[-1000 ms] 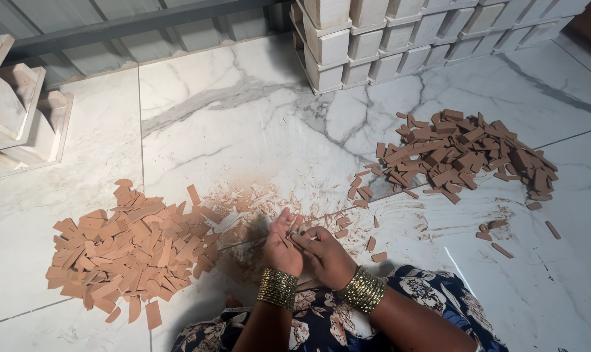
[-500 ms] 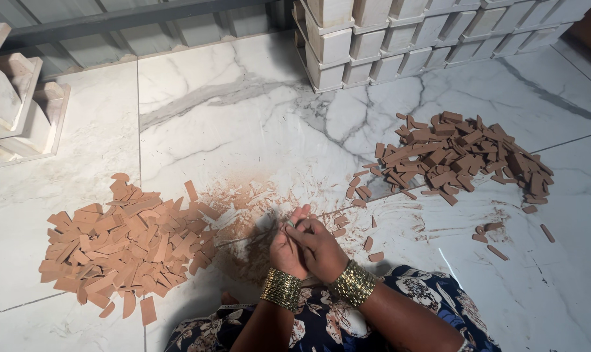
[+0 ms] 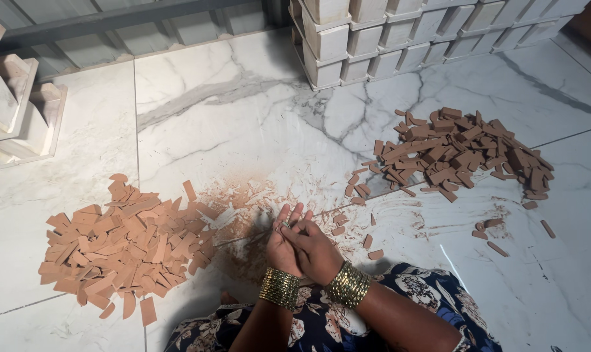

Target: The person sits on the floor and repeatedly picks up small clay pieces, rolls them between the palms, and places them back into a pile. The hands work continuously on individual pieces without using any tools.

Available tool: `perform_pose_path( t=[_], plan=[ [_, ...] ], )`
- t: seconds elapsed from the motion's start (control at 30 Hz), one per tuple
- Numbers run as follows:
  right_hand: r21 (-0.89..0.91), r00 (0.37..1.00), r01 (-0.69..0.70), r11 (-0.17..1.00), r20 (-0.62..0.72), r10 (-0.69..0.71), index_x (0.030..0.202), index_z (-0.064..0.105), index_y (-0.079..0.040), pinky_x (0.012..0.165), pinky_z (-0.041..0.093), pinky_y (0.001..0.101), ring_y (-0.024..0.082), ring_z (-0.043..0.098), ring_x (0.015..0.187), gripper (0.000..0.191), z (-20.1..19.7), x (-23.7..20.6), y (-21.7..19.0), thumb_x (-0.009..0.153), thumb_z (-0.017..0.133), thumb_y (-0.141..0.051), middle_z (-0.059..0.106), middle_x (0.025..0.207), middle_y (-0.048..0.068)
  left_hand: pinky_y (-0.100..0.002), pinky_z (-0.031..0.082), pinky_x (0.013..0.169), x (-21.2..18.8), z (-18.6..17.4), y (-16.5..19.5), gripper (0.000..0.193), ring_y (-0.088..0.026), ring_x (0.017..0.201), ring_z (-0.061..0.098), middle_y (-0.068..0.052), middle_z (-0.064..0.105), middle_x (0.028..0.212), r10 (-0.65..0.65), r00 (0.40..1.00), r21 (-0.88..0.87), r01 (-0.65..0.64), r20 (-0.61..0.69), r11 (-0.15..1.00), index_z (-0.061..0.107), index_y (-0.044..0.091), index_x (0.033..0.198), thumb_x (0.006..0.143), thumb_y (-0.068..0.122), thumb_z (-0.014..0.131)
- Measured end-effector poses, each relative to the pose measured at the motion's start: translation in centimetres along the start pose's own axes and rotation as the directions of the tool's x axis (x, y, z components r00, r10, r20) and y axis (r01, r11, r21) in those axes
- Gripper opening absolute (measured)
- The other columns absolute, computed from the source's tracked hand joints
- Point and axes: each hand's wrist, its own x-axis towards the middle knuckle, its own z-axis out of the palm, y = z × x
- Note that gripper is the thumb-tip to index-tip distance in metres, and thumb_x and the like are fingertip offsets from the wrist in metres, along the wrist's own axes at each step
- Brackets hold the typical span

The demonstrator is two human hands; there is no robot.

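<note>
The white marble-patterned floor (image 3: 243, 111) carries everything in view. At the top right, white rectangular blocks (image 3: 400, 39) stand stacked in rows; at the far left edge, pale wooden frames (image 3: 22, 104) lean together. On the left of the floor lies a wide, light-brown pile of flat clay pieces (image 3: 119, 241). On the right lies a darker brown pile of similar pieces (image 3: 458, 153), with a few strays (image 3: 491, 234) scattered below it. Between the piles, reddish dust and shavings (image 3: 243, 208) coat the floor. The left hand (image 3: 284, 242) and right hand (image 3: 315, 249) are pressed together over this dusty patch, each wrist wearing gold bangles (image 3: 279, 288). Both hands close around a small item (image 3: 286, 225) at the fingertips; its kind cannot be told.
</note>
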Motion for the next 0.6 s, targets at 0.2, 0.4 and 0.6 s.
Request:
perform_pose_path(
  t=[0.2, 0.4, 0.6],
  plan=[
    [-0.030, 0.994, 0.037, 0.999, 0.104, -0.034, 0.130, 0.071, -0.013, 0.081, 0.057, 0.0356, 0.027, 0.069, 0.097, 0.045, -0.4, -0.3, -0.2, 0.087, 0.063, 0.000, 0.063, 0.113, 0.013, -0.049, 0.038, 0.115, -0.7, 0.9, 1.3, 0.110, -0.040, 0.142, 0.045, -0.021, 0.042, 0.157, -0.060, 0.998, 0.028, 0.059, 0.033, 0.998, 0.035, 0.001, 0.153, 0.086, 0.084, 0.007],
    [-0.115, 1.000, -0.006, 0.993, 0.014, 0.007, 0.134, 0.065, -0.009, 0.080, 0.057, 0.0367, 0.028, 0.068, 0.095, 0.046, 0.3, 0.0, -0.1, 0.088, 0.064, 0.001, 0.060, 0.118, 0.017, -0.047, 0.028, 0.121, -0.9, 0.5, 0.9, 0.123, -0.038, 0.147, 0.040, -0.023, 0.039, 0.161, -0.129, 0.989, 0.077, 0.123, 0.070, 0.989, 0.034, -0.003, 0.154, 0.081, 0.090, 0.003],
    [-0.040, 0.996, 0.085, 0.996, 0.024, -0.084, 0.131, 0.069, -0.009, 0.082, 0.058, 0.0362, 0.028, 0.069, 0.097, 0.046, 0.4, -0.4, -0.3, 0.088, 0.061, 0.003, 0.062, 0.116, 0.017, -0.047, 0.027, 0.122, -0.6, -0.3, 1.0, 0.125, -0.037, 0.151, 0.035, -0.024, 0.038, 0.161, -0.154, 0.982, 0.039, 0.151, 0.105, 0.988, 0.031, -0.005, 0.155, 0.081, 0.090, 0.002]
  ],
)
